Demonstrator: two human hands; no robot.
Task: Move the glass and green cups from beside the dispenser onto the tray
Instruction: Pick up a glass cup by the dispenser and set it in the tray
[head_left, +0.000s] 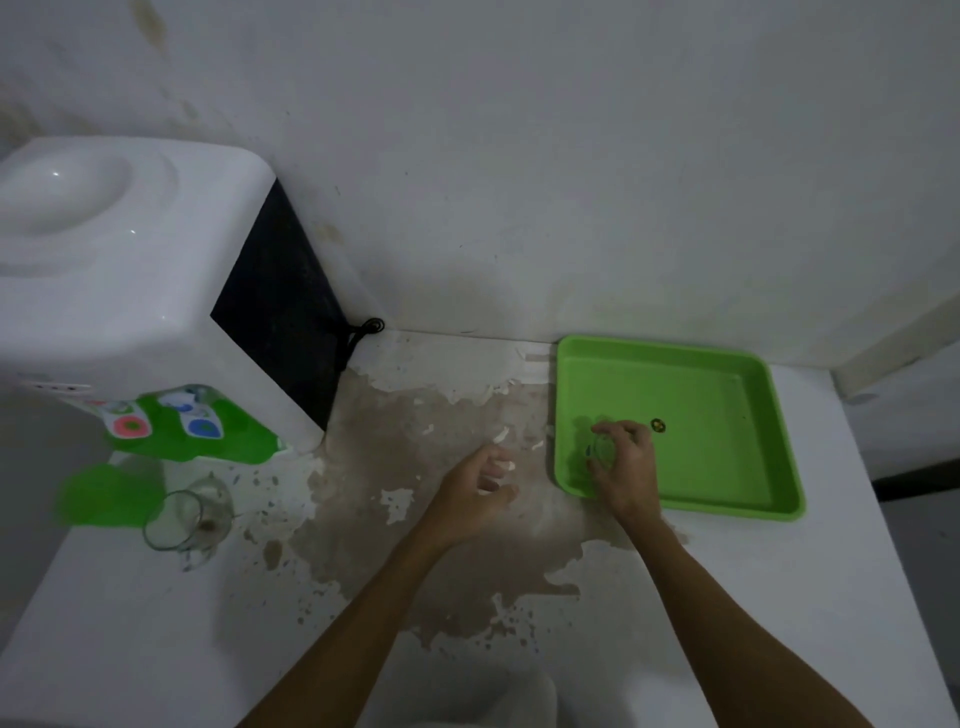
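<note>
A green tray (727, 410) lies on the counter at the right. My right hand (626, 467) is over the tray's near-left corner, fingers wrapped around a clear glass cup (602, 451) that stands on the tray floor. My left hand (475, 491) hovers above the counter just left of the tray, fingers apart and empty. A second clear glass cup (179, 519) stands by the white water dispenser (130, 291) at the left. A green cup (106, 493), blurred, sits right beside it on its left.
The counter surface (415, 545) is white with worn brown patches. The dispenser's black cord (363, 332) lies at the wall. The wall runs close behind the tray. The counter's right edge (872, 519) drops off past the tray.
</note>
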